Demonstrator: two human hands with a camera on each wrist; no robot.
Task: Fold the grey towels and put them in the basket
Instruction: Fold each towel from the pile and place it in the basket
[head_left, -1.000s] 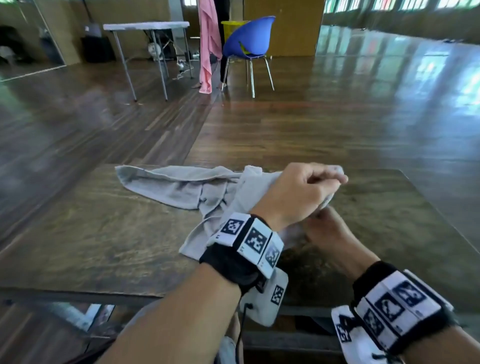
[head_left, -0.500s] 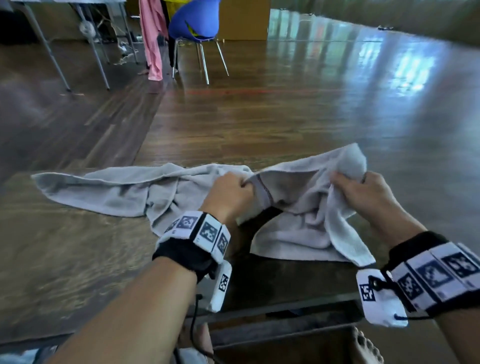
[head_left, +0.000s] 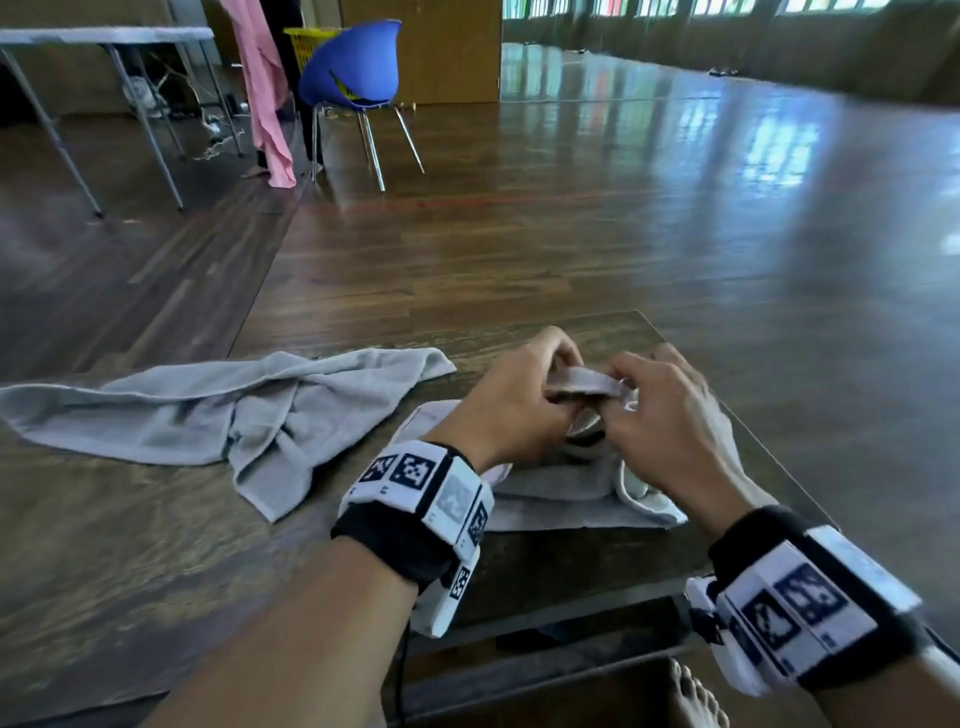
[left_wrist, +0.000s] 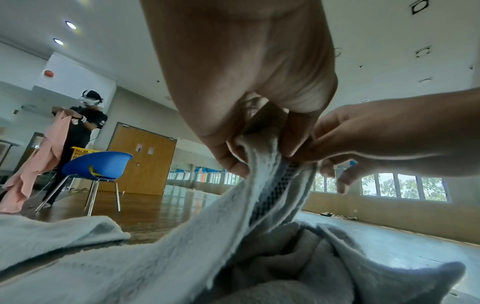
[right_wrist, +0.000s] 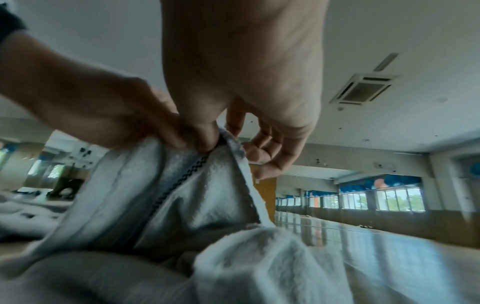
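On the table (head_left: 130, 545), right side, the towel (head_left: 561, 493) lies bunched. Half a second ago it was stretched between separated hands; now the left hand (head_left: 511, 402) and right hand (head_left: 670, 410) have met, both pinching its raised edge, apparently starting the first fold. A second towel (head_left: 208, 415) lies crumpled to the left.

No readable text, label, brand or number shows in any view.

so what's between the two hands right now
A bunched edge of the grey towel, pinched by both the left hand and the right hand; the head view shows it.
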